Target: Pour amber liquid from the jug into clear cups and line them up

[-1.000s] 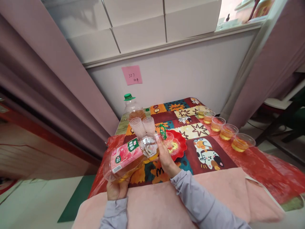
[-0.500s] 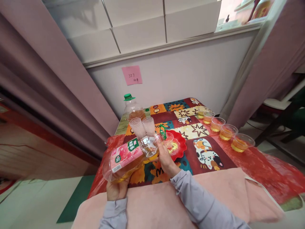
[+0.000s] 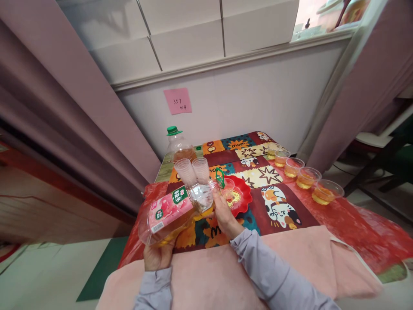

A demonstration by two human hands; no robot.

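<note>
A large clear juice bottle (image 3: 171, 211) with a pink label lies tilted between my hands, its neck toward the right and some yellow liquid along its lower side. My left hand (image 3: 158, 255) supports the bottle's base end from below. Closed round the neck end is my right hand (image 3: 224, 213). Just beyond the neck, a clear plastic cup (image 3: 228, 186) sits on a red scalloped plate (image 3: 243, 196); the neck's opening is partly hidden by my right hand. A green handle ring (image 3: 220, 177) sticks up by the neck.
Two stacks of clear cups (image 3: 201, 170) stand behind the bottle. A second juice bottle (image 3: 181, 148) with a green cap is at the back left, near a loose green cap (image 3: 198, 148). Several cups of yellow liquid (image 3: 309, 177) line the right side. A pink cloth (image 3: 206, 280) covers the front edge.
Almost nothing differs. The whole view has shifted very slightly, and both hands keep the bottle tilted in the same place.
</note>
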